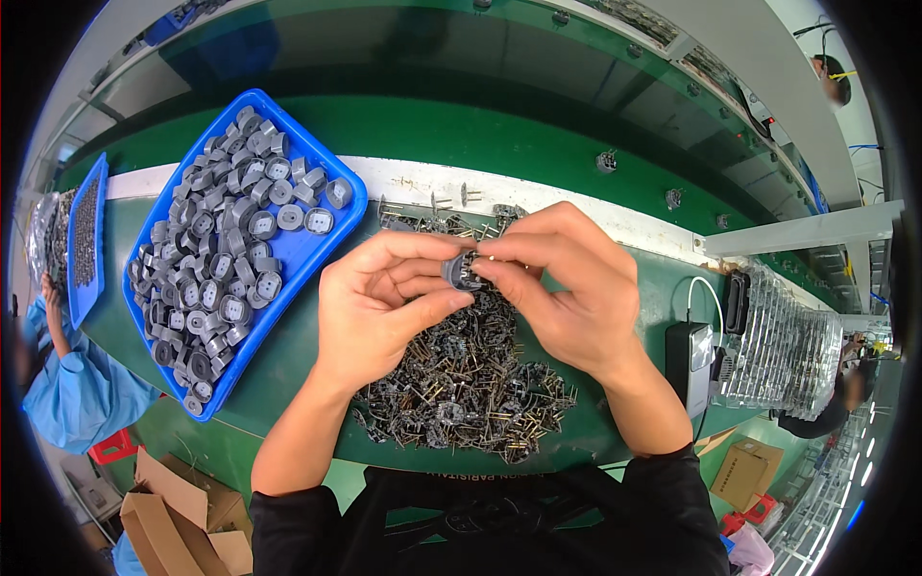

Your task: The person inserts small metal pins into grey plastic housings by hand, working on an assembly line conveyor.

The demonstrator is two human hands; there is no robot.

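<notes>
Pinched between the thumb and fingers of the left hand [370, 302], a grey cap [458, 275] is held over the far part of a heap [461, 394] of dark pinned parts. Thumb and forefinger of the right hand [576, 288] meet at the cap's right side, though I cannot tell whether they grip it or something small there. Left of both hands, more caps [208, 293] fill much of a blue tray [307, 254] on the green table [648, 298].
</notes>
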